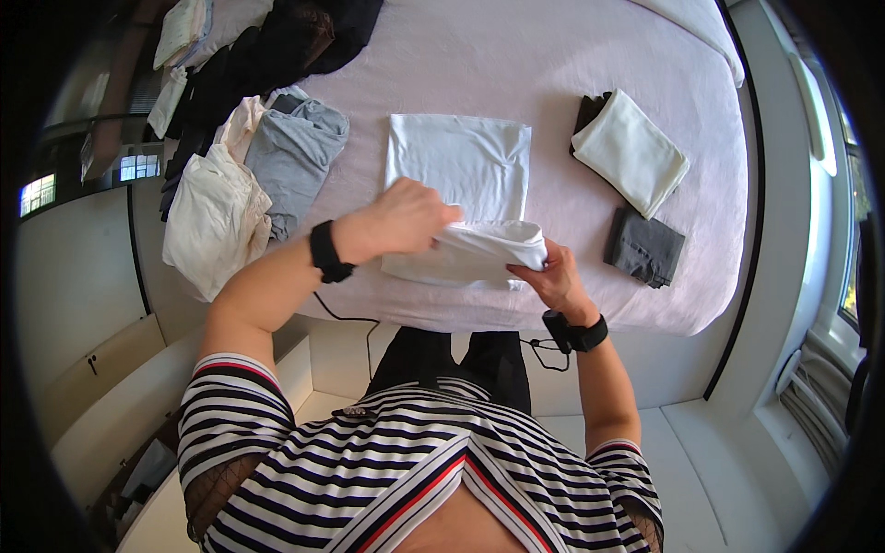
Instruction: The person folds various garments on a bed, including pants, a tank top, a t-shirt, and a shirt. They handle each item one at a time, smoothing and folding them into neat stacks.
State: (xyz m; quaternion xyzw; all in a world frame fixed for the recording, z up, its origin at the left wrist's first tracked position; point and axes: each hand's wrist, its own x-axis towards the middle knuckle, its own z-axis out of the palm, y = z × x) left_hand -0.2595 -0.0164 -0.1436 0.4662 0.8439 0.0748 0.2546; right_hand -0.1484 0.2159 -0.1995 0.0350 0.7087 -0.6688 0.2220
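Observation:
A white cloth garment [460, 162] lies flat on the bed in front of me, its near part lifted and bent over. My left hand [413, 216] grips the raised edge at its left end, fingers closed on the fabric. At the other end of that edge, my right hand [553, 273] pinches the cloth between thumb and fingers. The raised part hangs between both hands above the lower layer, which rests near the bed's front edge. Which kind of garment it is I cannot tell.
Left on the bed [553, 62] are a crumpled grey garment [294, 148], a cream garment [211, 221] and black clothes [228, 69]. At the right lie a folded off-white cloth [630, 152] over a dark one and a folded dark grey garment [646, 247]. Black cables hang below the bed's edge.

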